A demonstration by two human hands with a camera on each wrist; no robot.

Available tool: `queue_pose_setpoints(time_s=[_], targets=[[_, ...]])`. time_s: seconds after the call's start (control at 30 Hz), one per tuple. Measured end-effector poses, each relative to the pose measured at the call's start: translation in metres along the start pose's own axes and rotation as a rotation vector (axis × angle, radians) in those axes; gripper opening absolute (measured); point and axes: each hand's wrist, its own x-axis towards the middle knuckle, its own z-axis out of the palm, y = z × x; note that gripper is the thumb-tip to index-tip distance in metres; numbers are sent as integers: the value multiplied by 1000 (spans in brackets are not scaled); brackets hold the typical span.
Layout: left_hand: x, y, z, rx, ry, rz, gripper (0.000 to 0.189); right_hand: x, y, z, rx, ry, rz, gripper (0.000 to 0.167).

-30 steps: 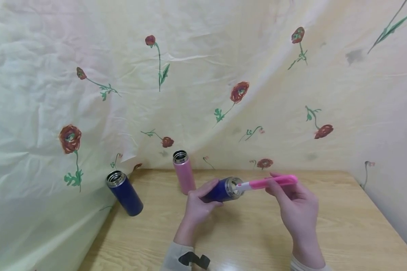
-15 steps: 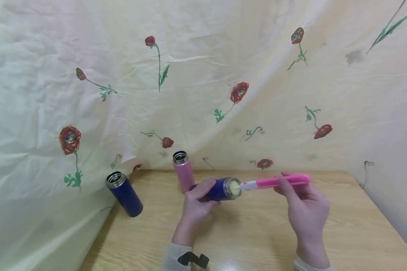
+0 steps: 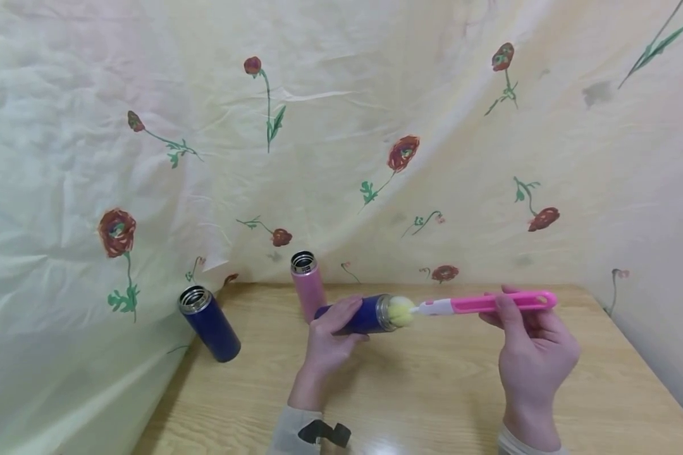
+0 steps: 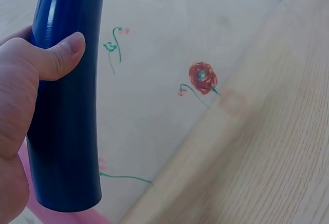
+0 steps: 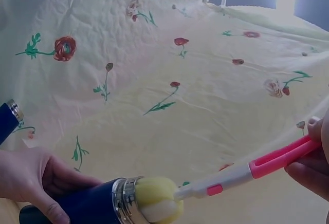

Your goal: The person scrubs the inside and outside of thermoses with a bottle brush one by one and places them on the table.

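My left hand (image 3: 331, 344) grips a dark blue bottle (image 3: 370, 315) around its body, tilted on its side with the steel mouth facing right. My right hand (image 3: 532, 354) pinches the pink handle of a bottle brush (image 3: 478, 305) between thumb and fingers. The brush's yellow and white sponge head (image 5: 158, 198) bulges out at the bottle's mouth, its inner end hidden inside the rim. In the left wrist view the thumb lies across the blue bottle (image 4: 67, 111).
A second dark blue bottle (image 3: 210, 325) stands uncapped at the left on the wooden table (image 3: 432, 392). An uncapped pink bottle (image 3: 309, 287) stands behind my left hand. A flowered cloth (image 3: 330, 126) hangs behind and at the left side.
My right hand has moved right, drawing the brush outward, so the sponge head has come from inside the blue bottle to its mouth. The left hand has stayed nearly in place.
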Motion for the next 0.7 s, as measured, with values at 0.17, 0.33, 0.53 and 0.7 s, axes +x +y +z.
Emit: queue_pose_setpoints(time_s=[0.17, 0.33, 0.53, 0.7], targets=[[-1, 0, -1, -32, -24, -37, 75, 1, -2, -2, 13, -55, -56, 18], [-1, 4, -3, -130, -74, -151, 75, 5, -2, -1, 264, -172, -126, 18], [0, 6, -7, -286, -137, -222, 72, 12, -2, 3, 450, -490, -235, 6], [-1, 4, -8, -325, -165, -194, 70, 12, -1, 1, 434, -618, -227, 2]])
